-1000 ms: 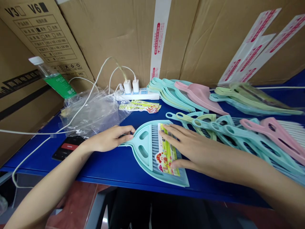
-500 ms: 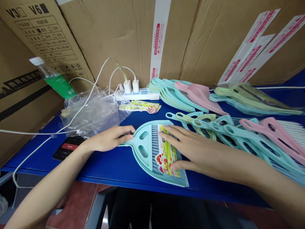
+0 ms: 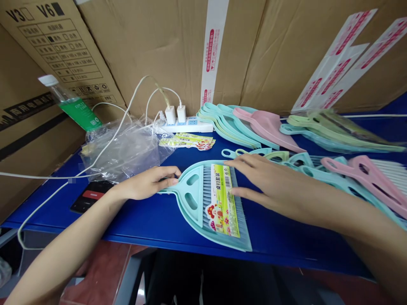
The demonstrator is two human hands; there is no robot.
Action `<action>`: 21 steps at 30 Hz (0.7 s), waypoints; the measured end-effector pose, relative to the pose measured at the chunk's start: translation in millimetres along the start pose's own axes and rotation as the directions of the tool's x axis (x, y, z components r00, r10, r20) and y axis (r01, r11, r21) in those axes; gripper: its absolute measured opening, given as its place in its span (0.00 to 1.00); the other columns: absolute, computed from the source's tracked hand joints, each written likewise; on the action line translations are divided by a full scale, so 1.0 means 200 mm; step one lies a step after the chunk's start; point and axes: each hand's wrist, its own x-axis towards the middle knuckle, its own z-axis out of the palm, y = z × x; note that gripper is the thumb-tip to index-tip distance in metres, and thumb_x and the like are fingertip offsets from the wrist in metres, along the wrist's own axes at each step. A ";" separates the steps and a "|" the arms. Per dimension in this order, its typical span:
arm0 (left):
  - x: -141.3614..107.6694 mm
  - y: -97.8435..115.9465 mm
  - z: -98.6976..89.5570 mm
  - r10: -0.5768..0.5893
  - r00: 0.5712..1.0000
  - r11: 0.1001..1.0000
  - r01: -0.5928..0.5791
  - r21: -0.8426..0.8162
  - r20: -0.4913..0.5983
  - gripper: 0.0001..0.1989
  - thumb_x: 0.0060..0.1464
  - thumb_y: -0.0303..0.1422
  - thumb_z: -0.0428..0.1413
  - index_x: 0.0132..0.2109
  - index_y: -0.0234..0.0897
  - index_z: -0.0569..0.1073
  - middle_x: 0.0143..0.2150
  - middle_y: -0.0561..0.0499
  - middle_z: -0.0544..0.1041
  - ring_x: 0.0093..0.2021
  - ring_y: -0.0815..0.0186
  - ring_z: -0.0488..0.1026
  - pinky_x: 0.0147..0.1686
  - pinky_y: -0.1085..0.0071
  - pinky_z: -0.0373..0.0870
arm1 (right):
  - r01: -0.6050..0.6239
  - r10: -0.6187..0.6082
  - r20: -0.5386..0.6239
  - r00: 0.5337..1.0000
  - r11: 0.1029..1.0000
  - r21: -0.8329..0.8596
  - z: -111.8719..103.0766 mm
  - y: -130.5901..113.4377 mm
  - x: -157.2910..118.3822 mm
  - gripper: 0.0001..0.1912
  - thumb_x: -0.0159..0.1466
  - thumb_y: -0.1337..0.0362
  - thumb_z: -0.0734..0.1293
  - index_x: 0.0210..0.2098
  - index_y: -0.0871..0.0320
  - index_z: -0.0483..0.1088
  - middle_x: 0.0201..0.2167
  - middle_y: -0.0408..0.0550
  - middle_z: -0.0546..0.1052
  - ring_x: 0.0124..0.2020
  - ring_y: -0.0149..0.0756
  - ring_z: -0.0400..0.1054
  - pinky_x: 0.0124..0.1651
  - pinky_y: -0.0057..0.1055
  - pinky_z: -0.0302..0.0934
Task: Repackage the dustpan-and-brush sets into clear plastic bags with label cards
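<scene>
A mint-green dustpan [image 3: 187, 214] lies on the blue table, with a matching hand brush [image 3: 207, 199] nested in it. Across the grey bristles rests a printed label card [image 3: 225, 203] with a red mushroom drawing. My left hand [image 3: 155, 183] is closed around the handle end of the dustpan and brush; its fingers partly hide the handle. Over the right edge of the set hovers my right hand [image 3: 254, 180], fingers apart and holding nothing. Its fingertips are close to the card's right side; whether they touch the dustpan rim I cannot tell.
Several brushes [image 3: 362, 178] lie at right, behind my right arm. Stacked dustpans [image 3: 248, 123] and bagged sets [image 3: 333, 129] are farther back. Spare label cards [image 3: 190, 141] sit before a power strip [image 3: 190, 126]. Plastic bags [image 3: 124, 148], a bottle [image 3: 74, 106], white cables and a phone [image 3: 90, 196] occupy the left.
My right hand has moved off the label card, slightly up and to the right, uncovering its print. The card lies slightly changed on the bristles. My left hand stays on the handle.
</scene>
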 end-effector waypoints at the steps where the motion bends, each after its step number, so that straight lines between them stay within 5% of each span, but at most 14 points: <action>1: 0.00 0.00 0.00 -0.002 1.000 1.000 0.002 -0.020 0.002 0.13 0.64 0.40 0.46 0.41 0.36 0.69 0.35 0.52 0.71 0.35 0.67 0.66 0.37 0.71 0.63 | -0.036 0.036 -0.004 0.999 0.999 0.010 0.00 0.00 0.01 0.31 0.67 0.49 0.56 0.60 0.64 0.65 0.57 0.64 0.72 0.57 0.56 0.66 0.55 0.51 0.64; 7: 0.00 -0.01 -0.01 -0.004 1.000 0.996 0.003 -0.084 -0.015 0.13 0.63 0.40 0.48 0.41 0.36 0.70 0.34 0.53 0.70 0.35 0.68 0.65 0.36 0.73 0.63 | -0.254 0.239 0.099 0.966 0.948 0.193 -0.03 0.01 0.05 0.37 0.68 0.45 0.49 0.64 0.68 0.58 0.30 0.55 0.79 0.31 0.46 0.75 0.37 0.42 0.69; 10: -0.01 0.00 -0.02 -0.004 0.999 0.995 0.000 -0.098 -0.046 0.12 0.63 0.40 0.48 0.42 0.36 0.70 0.35 0.52 0.70 0.36 0.67 0.65 0.36 0.73 0.63 | -0.320 0.250 0.214 0.944 0.851 0.417 -0.03 0.01 0.07 0.41 0.68 0.46 0.51 0.71 0.67 0.41 0.32 0.53 0.79 0.26 0.42 0.74 0.33 0.38 0.71; 15: -0.01 0.01 -0.03 0.002 0.991 0.992 -0.019 -0.127 -0.130 0.12 0.62 0.40 0.50 0.41 0.36 0.70 0.33 0.54 0.68 0.34 0.69 0.63 0.34 0.74 0.62 | -0.354 0.236 0.270 0.934 0.493 0.794 -0.01 -0.03 0.10 0.47 0.66 0.53 0.60 0.71 0.51 0.22 0.57 0.53 0.73 0.44 0.43 0.75 0.39 0.35 0.74; 18: -0.01 0.02 -0.02 0.000 0.987 0.990 -0.023 -0.141 -0.158 0.12 0.61 0.40 0.50 0.40 0.36 0.70 0.33 0.54 0.68 0.33 0.69 0.64 0.34 0.74 0.62 | -0.325 0.253 0.274 0.928 0.187 0.927 0.02 -0.07 0.11 0.47 0.67 0.61 0.60 0.70 0.46 0.18 0.57 0.48 0.73 0.47 0.39 0.74 0.46 0.35 0.73; 21: -0.02 0.04 -0.02 0.011 0.986 0.992 -0.033 -0.124 -0.169 0.13 0.61 0.41 0.50 0.40 0.35 0.71 0.33 0.53 0.70 0.34 0.69 0.65 0.35 0.74 0.64 | -0.245 0.240 0.236 0.942 0.008 0.970 0.06 -0.09 0.11 0.47 0.66 0.67 0.62 0.71 0.43 0.26 0.55 0.45 0.74 0.45 0.35 0.75 0.51 0.36 0.71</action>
